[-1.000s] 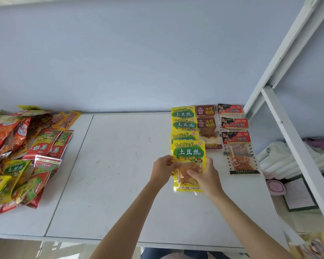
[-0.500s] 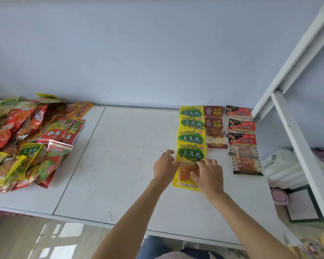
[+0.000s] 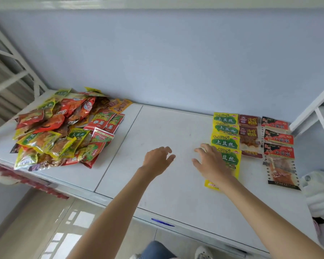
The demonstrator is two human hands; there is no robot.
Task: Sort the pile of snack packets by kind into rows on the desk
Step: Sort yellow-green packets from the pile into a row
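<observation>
Hovering over the white surface (image 3: pixel 176 187), your left hand (image 3: pixel 157 159) has its fingers loosely spread and holds nothing. Your right hand (image 3: pixel 211 163) is open too, flat fingers lying over the near yellow packet (image 3: pixel 230 161). That packet ends a yellow row (image 3: pixel 225 131); just right of this row sit the brown row (image 3: pixel 249 135) and red row (image 3: pixel 278 146). Well left of the yellow row lies the unsorted pile (image 3: pixel 64 128).
</observation>
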